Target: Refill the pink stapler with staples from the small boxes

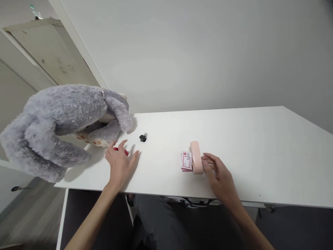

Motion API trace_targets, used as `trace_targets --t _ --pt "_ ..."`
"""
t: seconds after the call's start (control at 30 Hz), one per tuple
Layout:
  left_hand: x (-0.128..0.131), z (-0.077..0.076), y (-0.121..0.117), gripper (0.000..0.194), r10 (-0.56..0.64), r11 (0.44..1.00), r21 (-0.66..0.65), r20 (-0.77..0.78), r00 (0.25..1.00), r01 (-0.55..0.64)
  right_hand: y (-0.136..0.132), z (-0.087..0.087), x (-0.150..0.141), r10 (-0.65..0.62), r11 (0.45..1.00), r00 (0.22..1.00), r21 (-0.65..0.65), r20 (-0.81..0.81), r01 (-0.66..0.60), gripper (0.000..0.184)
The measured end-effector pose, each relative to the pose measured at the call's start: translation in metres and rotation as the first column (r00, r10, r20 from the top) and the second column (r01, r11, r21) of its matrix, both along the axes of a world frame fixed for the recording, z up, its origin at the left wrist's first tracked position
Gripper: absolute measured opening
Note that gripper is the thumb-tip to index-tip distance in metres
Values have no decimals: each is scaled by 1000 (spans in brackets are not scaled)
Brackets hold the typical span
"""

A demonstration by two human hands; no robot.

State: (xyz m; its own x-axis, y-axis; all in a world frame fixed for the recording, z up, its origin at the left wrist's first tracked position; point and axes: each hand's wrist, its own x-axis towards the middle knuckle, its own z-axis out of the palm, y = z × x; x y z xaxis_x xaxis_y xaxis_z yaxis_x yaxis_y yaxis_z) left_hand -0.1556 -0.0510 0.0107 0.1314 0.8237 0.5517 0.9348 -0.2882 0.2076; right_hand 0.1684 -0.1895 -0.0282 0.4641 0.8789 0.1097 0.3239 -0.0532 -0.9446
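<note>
My left hand [119, 165] is over the left part of the table, fingers spread and bent. A small red object [126, 152] lies under its fingers, partly hidden, so its kind is unclear. My right hand [221, 180] is at the right side of a pink stapler [196, 158], its fingers loosely curled and apart, the tips at or very close to the stapler's edge. Against the stapler's left side lies a small stack of white and red boxes [186, 160]. Beyond my left hand sits a small black object [143, 138] with a greyish tab.
A large grey plush toy [70, 107] slumps over the left end of the white table [161, 128]. A pale wall [195, 52] rises behind the table. My lap is below the front edge, and a cabinet [49, 52] stands at the back left.
</note>
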Motion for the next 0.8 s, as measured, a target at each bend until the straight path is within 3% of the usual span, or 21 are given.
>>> trace_targets --t 0.17,0.33,0.47,0.53,0.6,0.7,0.8 --pt "-31 -6 4 54 77 987 -136 -69 995 -86 0 -2 1 6 1000 1000 12 -5 -6 43" --pt "-30 -12 -3 40 -88 984 -144 144 986 109 1 -4 1 16 1000 1000 18 -7 -16 44" --pt "-3 -13 -15 25 -203 944 -173 362 910 279 0 -3 0 16 1000 1000 14 -5 -16 43" --pt "16 -12 -23 27 -230 910 -194 497 837 365 0 -4 0 22 1000 1000 14 0 -22 42" --pt "37 -8 -31 32 -273 855 -222 576 771 469 0 -4 0 20 1000 1000 21 1 -20 43" --pt "66 1 -37 34 -332 780 -261 597 730 568 1 -4 0 9 1000 1000 25 -5 -9 44" --pt "92 6 -38 41 -399 674 -260 659 638 691 3 -3 0 8 1000 1000 28 -14 -7 45"
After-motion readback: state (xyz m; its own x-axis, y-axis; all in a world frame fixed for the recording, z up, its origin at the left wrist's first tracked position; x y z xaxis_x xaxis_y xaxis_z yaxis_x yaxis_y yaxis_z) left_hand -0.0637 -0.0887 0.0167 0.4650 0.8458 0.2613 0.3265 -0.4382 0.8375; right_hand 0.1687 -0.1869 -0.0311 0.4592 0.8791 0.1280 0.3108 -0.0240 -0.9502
